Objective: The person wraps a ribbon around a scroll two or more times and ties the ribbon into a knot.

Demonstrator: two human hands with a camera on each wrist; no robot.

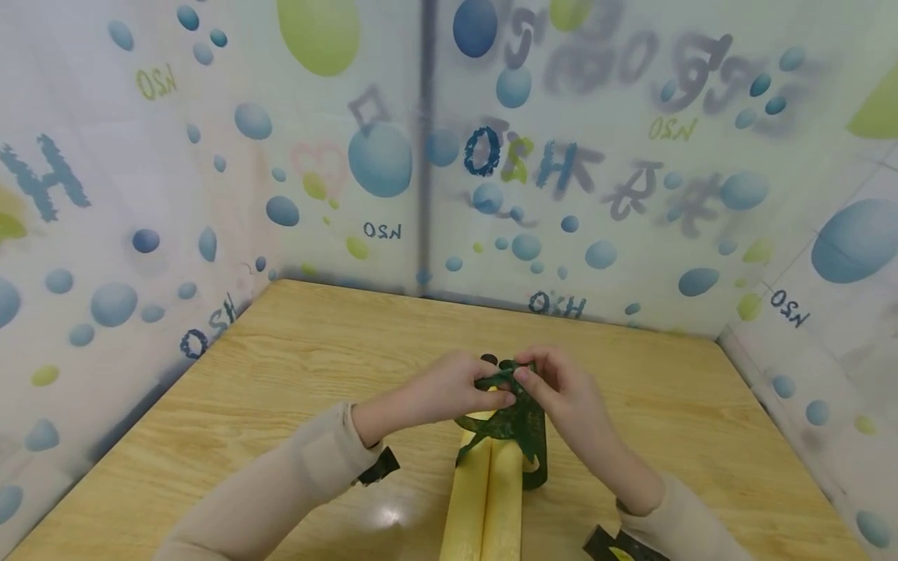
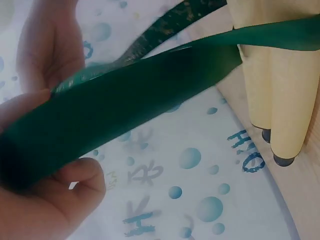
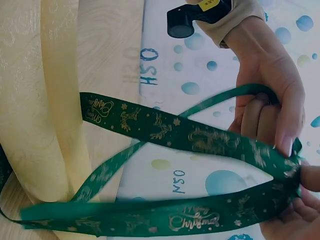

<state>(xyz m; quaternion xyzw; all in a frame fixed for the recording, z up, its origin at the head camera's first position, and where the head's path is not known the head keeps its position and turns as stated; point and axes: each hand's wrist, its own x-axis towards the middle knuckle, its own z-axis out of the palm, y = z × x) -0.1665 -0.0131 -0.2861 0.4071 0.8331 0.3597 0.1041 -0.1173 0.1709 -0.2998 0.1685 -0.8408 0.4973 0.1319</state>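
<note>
Two pale yellow rolls (image 1: 484, 491) lie side by side on the table, their black end caps (image 2: 284, 161) at the far end. A dark green ribbon (image 1: 515, 427) with gold Christmas print crosses over them, with a loop hanging off the right side. My left hand (image 1: 459, 382) pinches the ribbon from the left, above the rolls. Close against it, my right hand (image 1: 568, 393) pinches the gathered ribbon between thumb and fingers. Two strands (image 3: 195, 217) run from the rolls up to the fingers in the right wrist view. Exactly where they cross is partly hidden behind the fingers.
The wooden table (image 1: 316, 335) reaches back to walls hung with white sheeting (image 1: 393, 257) printed with blue and green bubbles. A black wrist camera (image 1: 379, 466) sits at the left cuff, another black device (image 1: 620, 545) at the right cuff.
</note>
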